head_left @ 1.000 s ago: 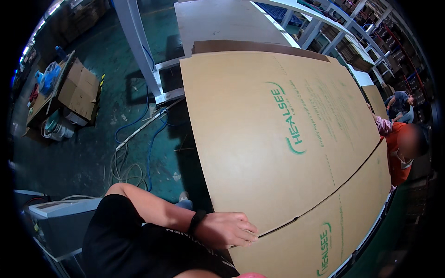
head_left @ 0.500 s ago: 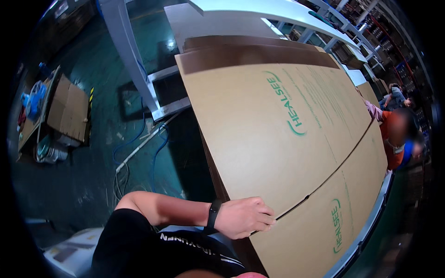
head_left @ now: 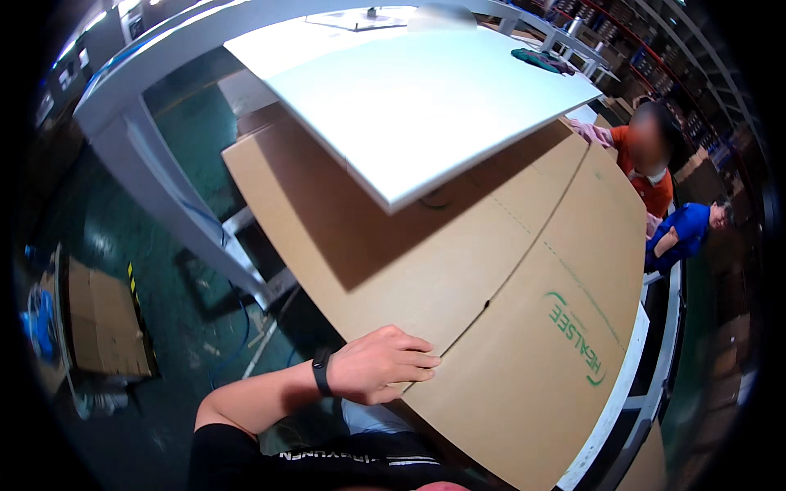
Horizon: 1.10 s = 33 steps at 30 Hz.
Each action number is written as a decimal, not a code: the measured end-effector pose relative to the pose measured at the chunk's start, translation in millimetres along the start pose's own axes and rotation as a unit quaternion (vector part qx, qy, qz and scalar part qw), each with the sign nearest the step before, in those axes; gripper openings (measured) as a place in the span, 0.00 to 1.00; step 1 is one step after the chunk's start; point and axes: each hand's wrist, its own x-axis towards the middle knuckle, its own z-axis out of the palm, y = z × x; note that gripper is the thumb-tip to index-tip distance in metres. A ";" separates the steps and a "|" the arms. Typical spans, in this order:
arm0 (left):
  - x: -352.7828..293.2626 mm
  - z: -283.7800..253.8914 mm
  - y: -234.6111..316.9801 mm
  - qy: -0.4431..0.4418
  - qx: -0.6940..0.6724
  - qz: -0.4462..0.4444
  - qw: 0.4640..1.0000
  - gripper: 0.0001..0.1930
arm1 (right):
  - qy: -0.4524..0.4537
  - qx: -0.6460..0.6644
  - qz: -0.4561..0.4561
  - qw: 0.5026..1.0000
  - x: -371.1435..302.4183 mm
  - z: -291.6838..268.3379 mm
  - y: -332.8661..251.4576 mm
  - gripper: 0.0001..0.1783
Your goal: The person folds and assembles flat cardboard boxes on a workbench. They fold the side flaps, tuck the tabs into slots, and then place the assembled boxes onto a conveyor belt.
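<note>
A large flat brown cardboard sheet (head_left: 483,376) with green print lies in front of me. A dark slit (head_left: 532,241) runs across it from my side to the far right. My left hand (head_left: 381,366), with a black band on its wrist, is at the near edge where the slit ends. Its fingers curl over the cardboard there and grip the edge; the thumb is hidden. My right hand is out of the picture. At the slit's far end, a co-worker in orange (head_left: 651,192) reaches a pink-sleeved arm (head_left: 594,132) to the sheet.
A white tabletop (head_left: 393,106) overhangs the far left of the cardboard and shades it. Its pale frame leg (head_left: 188,204) stands at left. A used carton (head_left: 102,319) is on the green floor. Another person in blue (head_left: 684,233) is at right, beyond a metal rail (head_left: 602,434).
My view has shifted, and the white tabletop now covers much of the cardboard and its print. My left hand keeps its place at the slit's near end.
</note>
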 end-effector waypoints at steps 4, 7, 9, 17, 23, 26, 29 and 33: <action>-25.0 -67.6 -40.4 -0.037 -0.003 -0.064 0.997 0.22 | -0.021 -0.015 0.029 0.999 -40.9 39.1 -21.6 0.29; -55.1 -120.6 -71.5 -0.032 0.037 -0.061 0.997 0.21 | -0.059 -0.017 0.035 0.997 -74.5 82.2 -52.9 0.30; -74.7 -159.4 -89.4 -0.029 0.034 -0.085 0.995 0.21 | -0.086 -0.013 0.043 0.995 -98.5 116.7 -76.1 0.30; -146.0 -285.1 -162.5 -0.039 0.113 -0.177 0.977 0.26 | -0.210 0.037 0.053 0.976 -189.5 269.8 -174.3 0.30; -184.6 -354.2 -209.9 0.020 0.260 -0.175 0.950 0.16 | -0.323 0.091 0.055 0.940 -251.3 383.7 -260.6 0.30; -213.8 -382.3 -242.9 0.057 0.334 -0.199 0.920 0.14 | -0.377 0.110 0.052 0.918 -279.2 447.4 -303.5 0.30; -224.5 -398.9 -272.6 0.070 0.390 -0.248 0.884 0.15 | -0.400 0.140 0.061 0.904 -292.8 495.9 -334.5 0.31; -227.7 -408.1 -311.9 0.037 0.425 -0.436 0.793 0.17 | -0.421 0.170 0.080 0.887 -310.2 546.8 -372.2 0.31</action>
